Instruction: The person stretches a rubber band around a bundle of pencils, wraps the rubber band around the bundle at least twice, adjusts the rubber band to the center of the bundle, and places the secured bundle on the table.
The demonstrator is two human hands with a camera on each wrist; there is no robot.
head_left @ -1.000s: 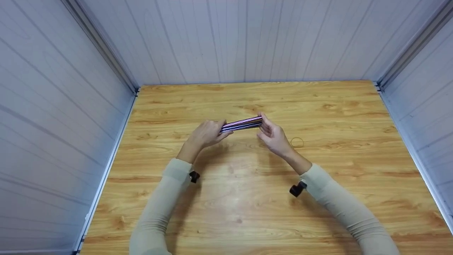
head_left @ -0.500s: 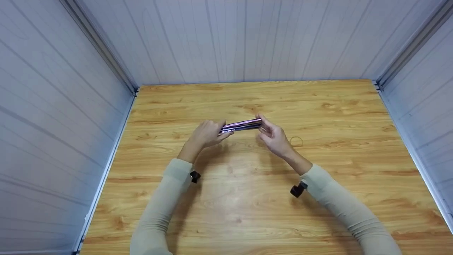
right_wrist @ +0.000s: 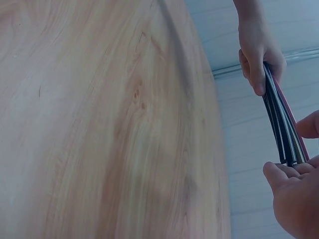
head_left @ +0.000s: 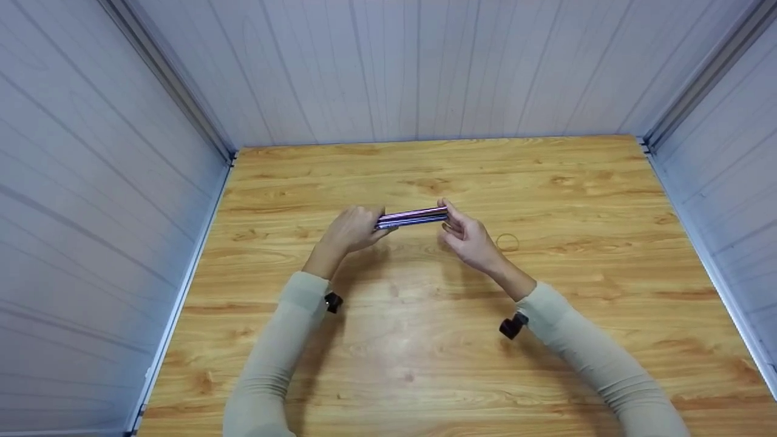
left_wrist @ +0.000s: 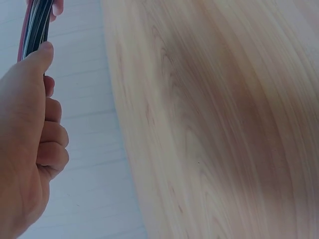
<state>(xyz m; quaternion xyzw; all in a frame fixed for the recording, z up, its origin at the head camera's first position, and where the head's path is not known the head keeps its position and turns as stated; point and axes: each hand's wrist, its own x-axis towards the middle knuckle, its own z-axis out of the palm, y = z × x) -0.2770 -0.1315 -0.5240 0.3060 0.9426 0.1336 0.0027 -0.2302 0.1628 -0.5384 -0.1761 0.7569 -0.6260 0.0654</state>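
My left hand (head_left: 353, 229) grips one end of a bundle of slim, pencil-like sticks (head_left: 413, 216), mostly dark with pink and blue ones among them. The thumb lies along the near side of the bundle (left_wrist: 36, 27) in the left wrist view. At the other end, my right hand (head_left: 470, 240) has its bent fingers around the stick ends, one finger along the pink side. In the right wrist view the ends of the bundle (right_wrist: 284, 119) meet the fingers of the right hand (right_wrist: 299, 199) just above the palm. The bundle is held above the wooden table, sloping slightly up to the right.
A thin yellowish rubber band (head_left: 507, 242) lies on the wooden table (head_left: 400, 340), just right of my right hand. Pale panel walls (head_left: 388, 67) enclose the table at the back and on both sides. A small black camera sits on each wrist.
The right end of the bundle has sunk slightly, and the right hand's fingers have shifted a little around the ends. The left hand keeps its grip in nearly the same place.
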